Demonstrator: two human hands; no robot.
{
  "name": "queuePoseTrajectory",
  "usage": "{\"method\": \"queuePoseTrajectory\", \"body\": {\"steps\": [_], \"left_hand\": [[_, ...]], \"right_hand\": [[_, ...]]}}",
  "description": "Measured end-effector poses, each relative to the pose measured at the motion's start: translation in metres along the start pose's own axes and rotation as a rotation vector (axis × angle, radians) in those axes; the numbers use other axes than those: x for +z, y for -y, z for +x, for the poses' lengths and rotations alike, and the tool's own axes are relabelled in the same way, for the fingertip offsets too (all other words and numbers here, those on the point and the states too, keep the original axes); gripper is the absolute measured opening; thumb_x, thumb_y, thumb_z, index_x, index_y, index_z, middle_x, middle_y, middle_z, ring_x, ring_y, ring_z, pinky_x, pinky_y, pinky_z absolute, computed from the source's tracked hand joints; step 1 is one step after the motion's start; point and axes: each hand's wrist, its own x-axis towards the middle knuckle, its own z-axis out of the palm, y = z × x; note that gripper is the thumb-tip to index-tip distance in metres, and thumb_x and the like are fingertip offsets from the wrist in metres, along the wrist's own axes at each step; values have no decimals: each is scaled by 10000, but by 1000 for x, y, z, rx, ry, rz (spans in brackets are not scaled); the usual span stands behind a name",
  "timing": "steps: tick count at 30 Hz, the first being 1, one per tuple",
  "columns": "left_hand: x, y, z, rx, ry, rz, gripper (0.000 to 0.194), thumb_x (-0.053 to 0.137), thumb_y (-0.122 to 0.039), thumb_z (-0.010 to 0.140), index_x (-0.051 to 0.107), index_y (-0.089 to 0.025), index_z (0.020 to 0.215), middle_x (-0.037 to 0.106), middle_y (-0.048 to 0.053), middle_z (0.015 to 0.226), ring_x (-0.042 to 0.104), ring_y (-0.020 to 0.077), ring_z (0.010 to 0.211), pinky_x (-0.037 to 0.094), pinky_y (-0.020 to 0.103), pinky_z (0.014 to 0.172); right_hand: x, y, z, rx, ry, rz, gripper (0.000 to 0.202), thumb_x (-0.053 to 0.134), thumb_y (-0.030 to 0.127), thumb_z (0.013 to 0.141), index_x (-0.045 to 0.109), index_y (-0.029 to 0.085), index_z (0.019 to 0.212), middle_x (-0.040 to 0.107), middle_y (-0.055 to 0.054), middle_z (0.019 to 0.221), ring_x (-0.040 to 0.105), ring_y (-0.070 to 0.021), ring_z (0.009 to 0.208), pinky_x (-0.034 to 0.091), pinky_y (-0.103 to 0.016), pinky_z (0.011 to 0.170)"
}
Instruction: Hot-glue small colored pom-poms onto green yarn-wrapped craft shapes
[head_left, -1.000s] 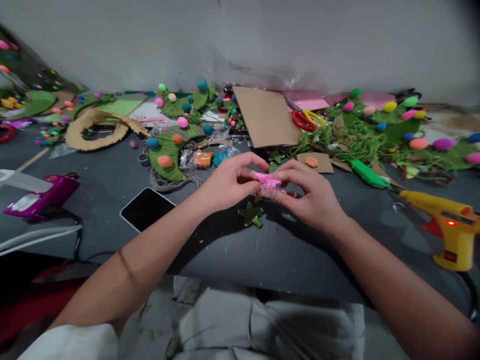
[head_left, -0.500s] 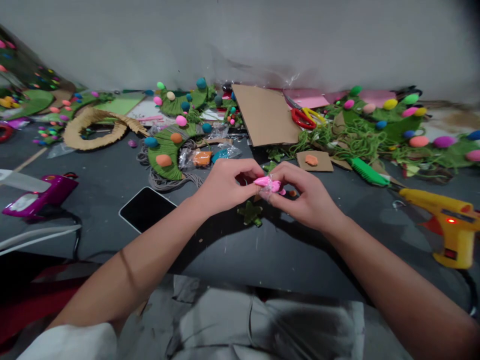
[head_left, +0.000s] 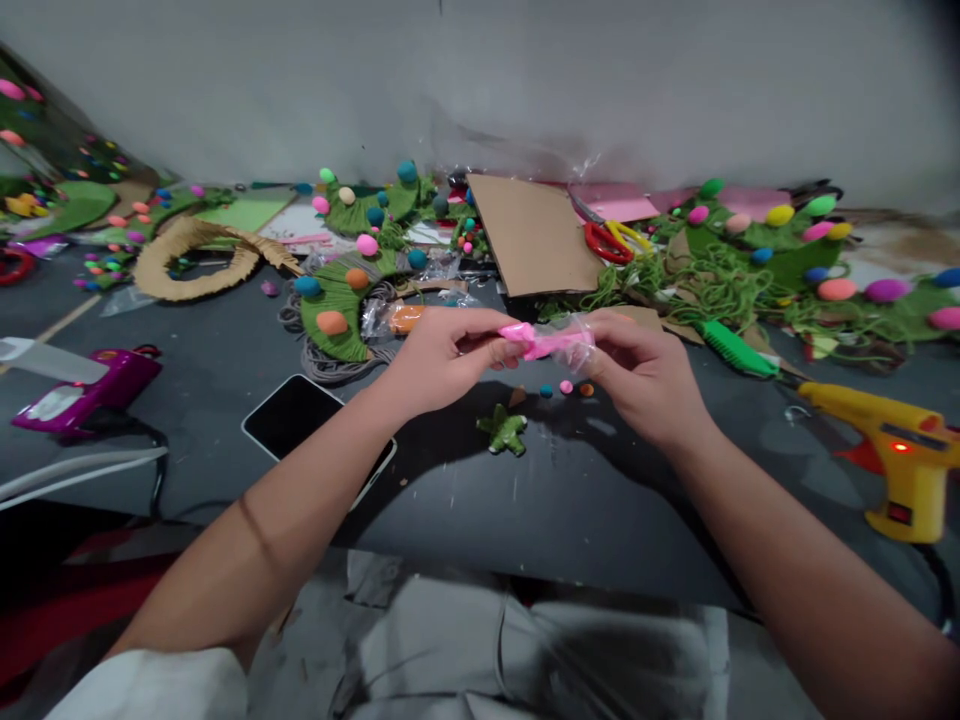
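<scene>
A: What are those hands doing?

B: The left hand (head_left: 442, 365) is pinching one end of a pink lump (head_left: 519, 339), and the right hand (head_left: 649, 375) is gripping the clear wrapper (head_left: 581, 343) around the other end.

A: Where is the lump sitting?

B: It's hanging between both hands, above the tabletop (head_left: 480, 530).

A: What's lying around it?

B: Measuring from the lump, a green star (head_left: 502, 430) is lying at seven o'clock. Three small balls (head_left: 566, 387), blue, pink and orange, are resting in a row at five.

A: Farther out?

B: A phone (head_left: 289, 415) is lying between eight and nine, the left forearm (head_left: 300, 500) partly covering it. Between three and four, a yellow glue gun (head_left: 904, 490) is showing a red light (head_left: 901, 447).
</scene>
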Motion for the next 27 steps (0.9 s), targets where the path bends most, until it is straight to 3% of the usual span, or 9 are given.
{"method": "queuePoseTrajectory", "body": {"steps": [5,8,12,18,21,27], "left_hand": [[2,-3,2,-122,36,-203,200,817,-309,881,790,-161,1013,809,53,889,750,152,781,610,252,733],[7,-2,1,-159,7,-258,226,842,-200,819,785,-152,1032,821,58,950,764,147,808,615,240,752],[15,-1,-1,-236,-39,-282,314,835,-103,733,753,-152,1032,814,39,867,760,149,739,614,243,698],[19,-1,1,-301,-114,-364,326,886,-154,660,720,-155,941,788,17,809,742,138,708,615,245,697],[16,0,3,-286,-132,-398,270,872,-178,693,726,-158,918,775,8,798,716,122,680,596,230,650],[11,1,3,-279,-108,-432,308,860,-145,722,738,-153,1005,777,14,869,720,113,748,600,215,698]], "right_hand": [[-1,-2,-3,4,-45,-40,171,840,448,862,828,292,931,729,-39,959,677,-182,824,566,-303,653],[2,-5,-4,-48,-13,-79,122,850,353,861,831,310,973,725,-31,1012,693,-179,888,582,-297,714],[7,-8,-5,-145,37,-179,155,831,258,873,827,309,1019,740,-20,1020,697,-164,897,573,-288,749],[14,-1,-6,-161,-28,-257,110,840,266,869,811,255,975,753,-20,952,670,-152,810,558,-289,710],[16,2,-5,-180,-104,-339,86,856,259,847,805,265,916,751,-17,905,671,-167,797,556,-309,699],[14,0,-5,-164,-140,-399,91,858,260,843,808,274,917,751,-15,911,682,-176,809,553,-313,687]]}}
